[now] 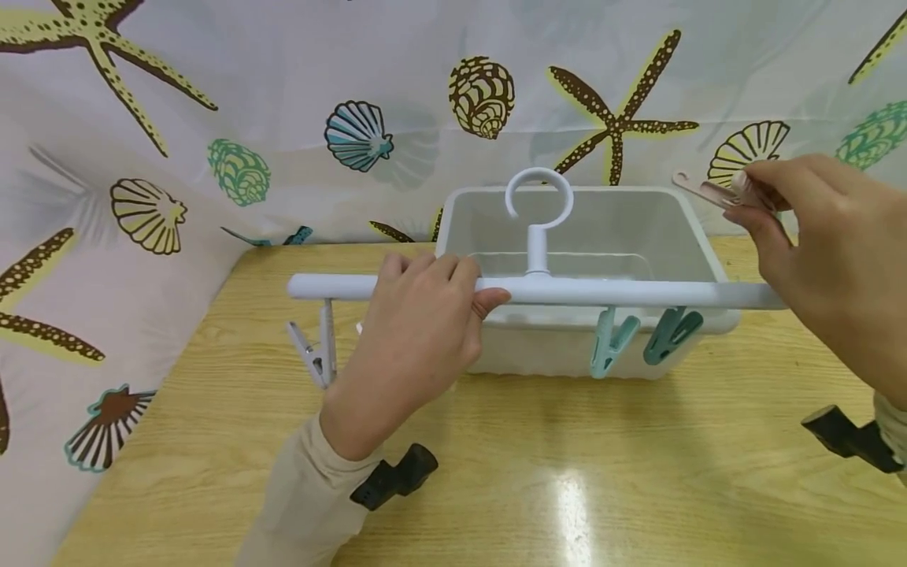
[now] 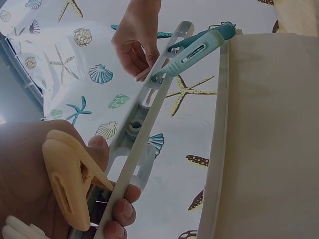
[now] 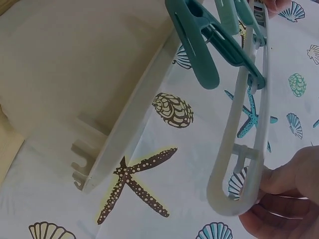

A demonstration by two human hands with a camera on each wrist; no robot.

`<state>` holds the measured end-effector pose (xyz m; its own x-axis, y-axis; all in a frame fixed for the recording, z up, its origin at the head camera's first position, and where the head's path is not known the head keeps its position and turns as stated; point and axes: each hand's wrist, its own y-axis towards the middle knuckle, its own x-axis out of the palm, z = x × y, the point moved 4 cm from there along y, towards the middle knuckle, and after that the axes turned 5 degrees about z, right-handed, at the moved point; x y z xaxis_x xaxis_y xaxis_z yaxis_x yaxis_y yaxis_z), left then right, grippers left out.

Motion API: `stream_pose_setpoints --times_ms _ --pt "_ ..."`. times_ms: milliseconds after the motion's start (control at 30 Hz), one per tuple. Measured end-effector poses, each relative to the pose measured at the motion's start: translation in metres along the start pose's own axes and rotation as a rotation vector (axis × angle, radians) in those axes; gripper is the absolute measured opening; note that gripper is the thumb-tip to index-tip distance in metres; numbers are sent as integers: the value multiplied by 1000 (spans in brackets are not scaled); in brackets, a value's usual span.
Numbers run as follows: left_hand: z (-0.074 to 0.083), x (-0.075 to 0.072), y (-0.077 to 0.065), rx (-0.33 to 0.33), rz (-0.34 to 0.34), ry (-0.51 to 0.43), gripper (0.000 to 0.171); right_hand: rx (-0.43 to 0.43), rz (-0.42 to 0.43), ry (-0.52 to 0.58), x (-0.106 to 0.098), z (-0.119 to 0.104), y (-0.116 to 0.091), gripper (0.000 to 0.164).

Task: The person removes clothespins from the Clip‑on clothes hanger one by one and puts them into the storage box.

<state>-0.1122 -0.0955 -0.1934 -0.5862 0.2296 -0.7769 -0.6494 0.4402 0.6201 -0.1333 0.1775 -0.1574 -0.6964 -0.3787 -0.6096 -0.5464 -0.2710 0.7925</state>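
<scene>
My left hand [image 1: 425, 323] grips the bar of a white clip hanger [image 1: 638, 294], left of its round hook [image 1: 564, 193]. Between thumb and fingertips my right hand [image 1: 836, 213] pinches a pale pink clothespin [image 1: 717, 194], above the bar's right end. Two teal clothespins, one light [image 1: 609, 344] and one darker [image 1: 671, 337], hang from the right half. A pale grey clothespin [image 1: 315, 346] hangs at the left. The left wrist view shows a peach clothespin [image 2: 67, 184] beside my left hand. My right hand hides the pink clothespin in the right wrist view.
A pale grey plastic bin [image 1: 567, 346] stands behind and below the hanger on the wooden table [image 1: 496, 472]. A cloth [image 1: 283, 79] printed with shells and starfish covers the back and left side.
</scene>
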Motion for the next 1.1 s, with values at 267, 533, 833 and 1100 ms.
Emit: stream_pose_setpoints --times_ms 267,533,833,1100 --pt "-2 0 0 -7 -17 -3 34 -42 2 74 8 -1 8 25" --pt "-5 -1 -3 -14 -19 -16 27 -39 -86 74 20 1 16 22" --pt "-6 -4 -3 -10 -16 -18 32 -16 -232 85 45 7 29 22" --pt "-9 -5 -4 -14 -11 -19 33 5 -275 57 42 8 25 22"
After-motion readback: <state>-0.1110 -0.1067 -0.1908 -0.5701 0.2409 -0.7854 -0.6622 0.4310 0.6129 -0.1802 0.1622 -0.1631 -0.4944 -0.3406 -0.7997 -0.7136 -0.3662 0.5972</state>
